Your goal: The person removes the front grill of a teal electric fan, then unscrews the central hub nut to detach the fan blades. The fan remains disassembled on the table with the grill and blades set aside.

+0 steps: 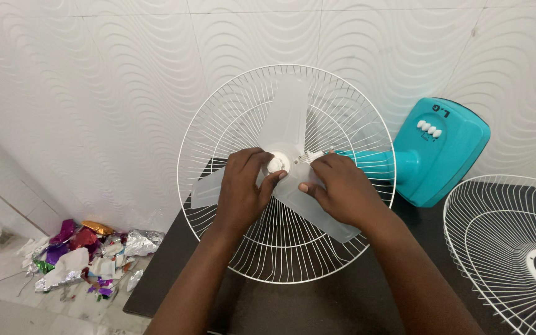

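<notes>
translucent fan blade (293, 118) hub pinched between left hand (243, 189), right hand (341, 189).

The fan blade (286, 133) is frosted, translucent plastic, smooth and faintly glossy. The rear guard (218, 124) behind it is thin white-coated wire, as is the loose front guard (497, 229). The fan base (445, 155) is glossy teal plastic (with small white buttons). The bench (317, 304) looks dark and matt. Crumpled foil scraps (88, 254) shine metallic on the floor.
</notes>
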